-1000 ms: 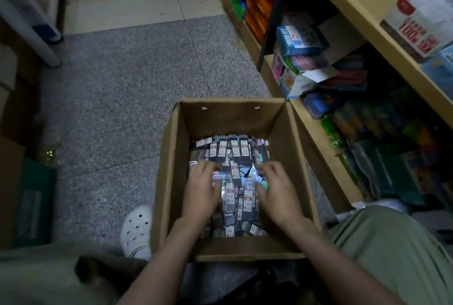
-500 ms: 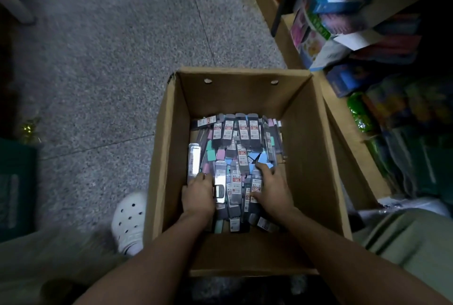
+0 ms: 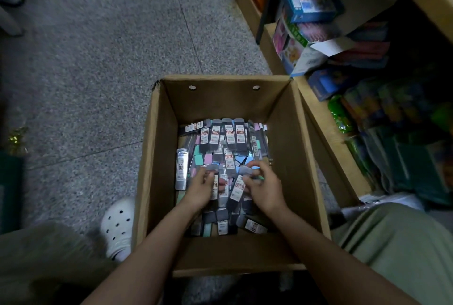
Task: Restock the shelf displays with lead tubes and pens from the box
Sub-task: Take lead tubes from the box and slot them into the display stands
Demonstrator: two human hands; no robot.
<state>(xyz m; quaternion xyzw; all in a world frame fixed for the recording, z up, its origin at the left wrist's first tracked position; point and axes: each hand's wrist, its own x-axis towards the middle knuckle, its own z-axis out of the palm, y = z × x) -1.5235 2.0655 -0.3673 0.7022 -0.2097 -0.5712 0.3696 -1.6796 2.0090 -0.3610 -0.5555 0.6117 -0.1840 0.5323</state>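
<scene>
An open cardboard box (image 3: 289,133) stands on the floor in front of me, its bottom covered with a heap of small lead tubes (image 3: 230,138) in grey, pink, mint and blue with white and red labels. Both my hands are down inside the box, on the near half of the heap. My left hand (image 3: 199,188) has its fingers curled round a few tubes. My right hand (image 3: 263,188) pinches a grey labelled tube (image 3: 239,188) and holds others under its fingers. A silver tube (image 3: 181,168) lies along the box's left wall.
A wooden shelf unit (image 3: 326,123) stands right of the box, stocked with coloured boxes (image 3: 307,3) and packets. Grey speckled floor (image 3: 98,71) stretches to the left. My white clog (image 3: 117,226) is by the box's left side and my knee (image 3: 402,243) at its right.
The view has dropped closer onto the box. My hands have gone from spread flat over the heap to curled round tubes near its middle, drawing closer together.
</scene>
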